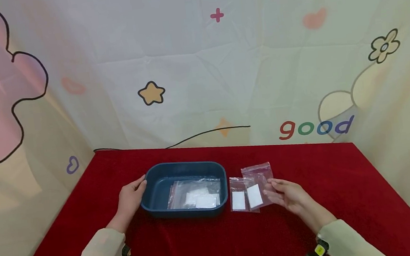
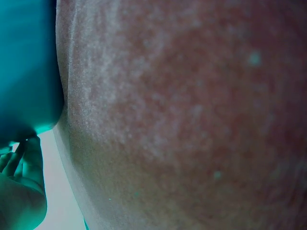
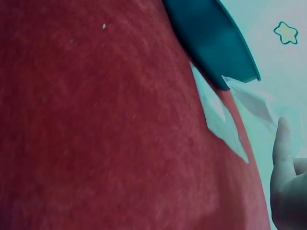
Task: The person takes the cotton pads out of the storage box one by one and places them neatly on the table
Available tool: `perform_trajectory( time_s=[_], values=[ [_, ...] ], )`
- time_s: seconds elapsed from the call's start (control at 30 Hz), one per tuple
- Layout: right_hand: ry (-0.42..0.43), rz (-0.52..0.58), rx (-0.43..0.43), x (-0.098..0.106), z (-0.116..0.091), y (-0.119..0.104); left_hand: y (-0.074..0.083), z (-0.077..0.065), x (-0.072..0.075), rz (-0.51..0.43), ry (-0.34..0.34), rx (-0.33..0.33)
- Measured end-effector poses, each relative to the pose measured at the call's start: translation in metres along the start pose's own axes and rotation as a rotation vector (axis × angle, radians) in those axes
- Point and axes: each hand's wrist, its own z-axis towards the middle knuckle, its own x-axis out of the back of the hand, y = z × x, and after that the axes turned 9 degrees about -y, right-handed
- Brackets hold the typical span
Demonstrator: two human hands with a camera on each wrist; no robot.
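A dark blue plastic basin [image 1: 184, 211] stands on the red cloth, and my left hand [image 1: 131, 197] grips its left rim between thumb and fingers. Several clear zip-lock bags [image 1: 193, 190] with white inserts lie in the basin, towards its right side. Right of the basin, my right hand [image 1: 290, 194] pinches the right edge of a zip-lock bag [image 1: 254, 196] holding a white card. In the right wrist view this bag [image 3: 256, 103] is tilted and raised off the cloth. Another zip-lock bag [image 1: 238, 200] lies flat beside the basin, partly overlapped by the held one in the head view.
Red cloth [image 1: 188, 248] covers the table. A pale printed curtain [image 1: 193, 91] hangs behind it and along both sides. Dark wrist devices [image 1: 319, 251] are strapped at both sleeves.
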Motion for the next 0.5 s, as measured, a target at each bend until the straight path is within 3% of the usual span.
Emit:
perform_trajectory(
  time_s=[0.5],
  values=[
    [0.04,0.006,-0.035,0.027,-0.002,0.007,-0.001,0.001,0.0,0.014,0.0,0.002]
  ],
)
